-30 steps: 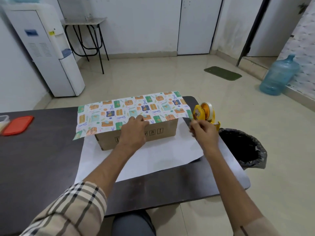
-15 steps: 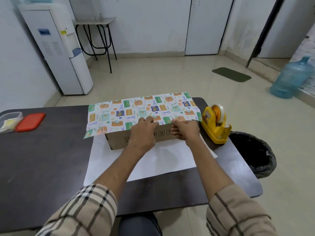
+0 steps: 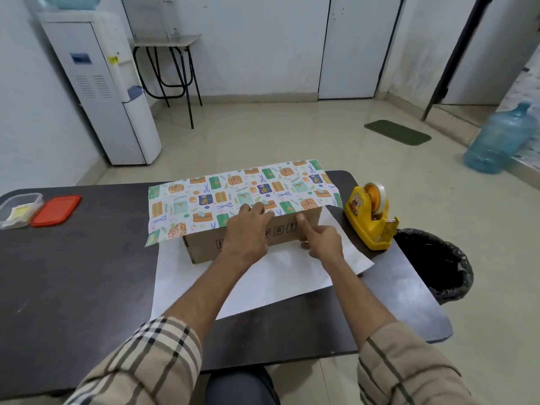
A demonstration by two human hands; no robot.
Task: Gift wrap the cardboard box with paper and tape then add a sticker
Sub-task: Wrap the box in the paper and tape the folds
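Observation:
A brown cardboard box [image 3: 204, 248] lies on a sheet of wrapping paper whose white underside [image 3: 277, 279] faces up on the dark table [image 3: 73, 273]. The far part of the sheet is folded over the box top, showing its colourful gift pattern [image 3: 222, 194]. My left hand [image 3: 248, 232] presses the patterned paper's edge down at the box's top front edge. My right hand [image 3: 323, 241] touches the upper front of the box with a straight index finger, its other fingers curled. A yellow tape dispenser [image 3: 371, 220] stands to the right of the box.
A clear plastic container [image 3: 17, 210] and its red lid [image 3: 55, 210] lie at the table's far left. A black-lined bin [image 3: 438, 261] stands by the table's right edge. On the floor beyond are a water dispenser [image 3: 102, 89], a stool and a blue water bottle [image 3: 499, 138].
My right hand left the tape dispenser and came to the box front beside my left hand; its index finger now points up against the box. My left hand stayed on the paper.

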